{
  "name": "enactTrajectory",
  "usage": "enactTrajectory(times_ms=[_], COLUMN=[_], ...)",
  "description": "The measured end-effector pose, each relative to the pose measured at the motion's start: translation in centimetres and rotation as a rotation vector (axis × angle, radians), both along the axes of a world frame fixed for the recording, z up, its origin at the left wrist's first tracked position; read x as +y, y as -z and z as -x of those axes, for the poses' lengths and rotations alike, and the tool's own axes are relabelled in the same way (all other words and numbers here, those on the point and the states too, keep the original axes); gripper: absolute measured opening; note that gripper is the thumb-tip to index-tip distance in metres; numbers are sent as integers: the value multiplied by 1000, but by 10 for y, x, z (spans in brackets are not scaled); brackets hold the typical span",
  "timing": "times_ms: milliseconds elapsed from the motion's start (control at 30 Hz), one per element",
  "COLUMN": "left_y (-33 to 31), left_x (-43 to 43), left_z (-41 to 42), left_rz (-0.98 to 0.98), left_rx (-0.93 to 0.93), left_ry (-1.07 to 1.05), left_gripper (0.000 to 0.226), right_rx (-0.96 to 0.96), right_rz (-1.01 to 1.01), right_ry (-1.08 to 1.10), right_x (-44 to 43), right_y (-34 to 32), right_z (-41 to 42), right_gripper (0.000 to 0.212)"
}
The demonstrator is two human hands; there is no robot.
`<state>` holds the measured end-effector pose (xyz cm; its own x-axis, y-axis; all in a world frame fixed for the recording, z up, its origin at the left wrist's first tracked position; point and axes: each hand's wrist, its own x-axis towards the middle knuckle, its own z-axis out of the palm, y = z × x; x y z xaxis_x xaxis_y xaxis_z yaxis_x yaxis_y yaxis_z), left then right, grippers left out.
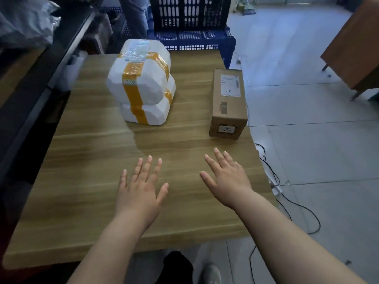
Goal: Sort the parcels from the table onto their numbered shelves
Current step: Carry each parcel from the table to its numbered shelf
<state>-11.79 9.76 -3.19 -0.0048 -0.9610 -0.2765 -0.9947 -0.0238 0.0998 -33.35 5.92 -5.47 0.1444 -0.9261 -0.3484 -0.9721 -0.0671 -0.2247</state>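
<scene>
Two parcels stand on the wooden table (92, 181). A white foam parcel (143, 83), bound with yellow tape, sits at the table's middle left. A long brown cardboard box (227, 107) with a white label on top lies near the right edge. My left hand (141, 189) hovers palm down over the table's near half, fingers spread and straight, holding nothing. My right hand (225, 177) does the same a little to the right, its fingertips pointing at the cardboard box, a short gap short of it. No numbered shelf label is readable.
A dark shelf unit (41, 64) with wrapped goods runs along the left side. Blue plastic crates (194, 27) stand behind the table's far end. Black cables (287, 201) lie on the tiled floor at the right. A brown wooden cabinet (356, 44) stands far right.
</scene>
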Motion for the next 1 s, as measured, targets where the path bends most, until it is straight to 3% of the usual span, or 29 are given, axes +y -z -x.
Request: enactTrajectory(times_ms=[433, 733, 900, 1000], left_y=[7, 6, 10, 12], left_x=[-106, -92, -77, -76], left_z=[-19, -17, -10, 8], left_rz=[44, -7, -11, -41], left_rx=[39, -48, -35, -55], left_ry=[142, -58, -168, -166], left_gripper=[64, 60, 78, 75], right_rx=[91, 113, 105, 96], right_rz=[105, 24, -52, -6], right_ry=[168, 222, 190, 167], right_x=[-136, -243, -252, -246], right_y=[-22, 2, 25, 31], right_z=[13, 49, 49, 52], right_gripper=[63, 65, 67, 69])
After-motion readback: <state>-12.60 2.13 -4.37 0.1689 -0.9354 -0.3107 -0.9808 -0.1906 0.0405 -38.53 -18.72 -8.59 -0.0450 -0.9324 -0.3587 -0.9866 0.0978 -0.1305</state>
